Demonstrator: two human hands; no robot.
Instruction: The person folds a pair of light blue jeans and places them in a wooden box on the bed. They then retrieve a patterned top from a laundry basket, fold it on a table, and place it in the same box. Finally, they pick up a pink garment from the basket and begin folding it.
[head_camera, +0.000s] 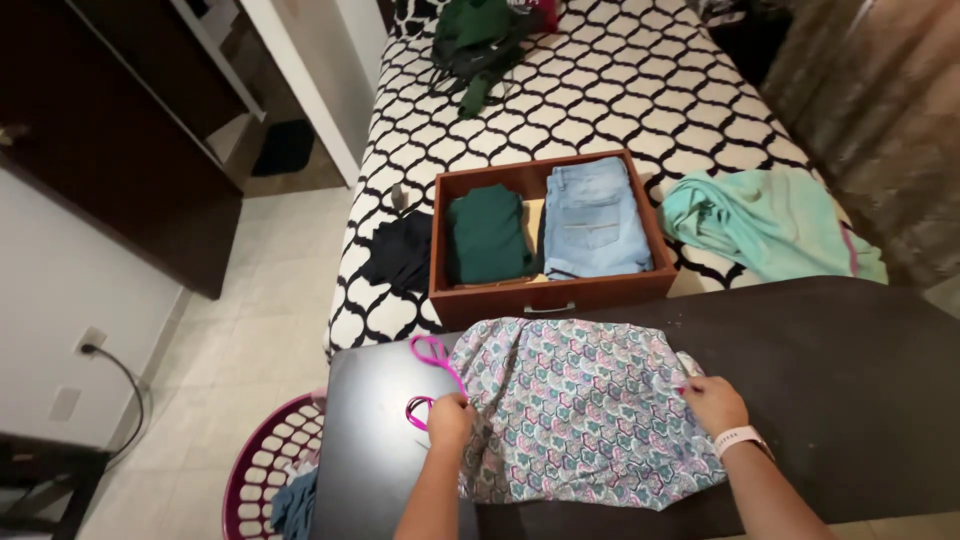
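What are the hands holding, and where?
Both hands grip a patterned garment on the dark table: left hand at its left edge, right hand at its right edge.

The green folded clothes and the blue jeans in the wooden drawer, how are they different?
The dark green folded garment is plain and dark; the light blue folded jeans are pale, faded denim with a pocket and seams showing. The green garment lies in the left part of the brown wooden drawer, the jeans in the right. The jeans' stack looks longer, reaching nearer the drawer's back wall. Both are neatly folded and lie flat, side by side.
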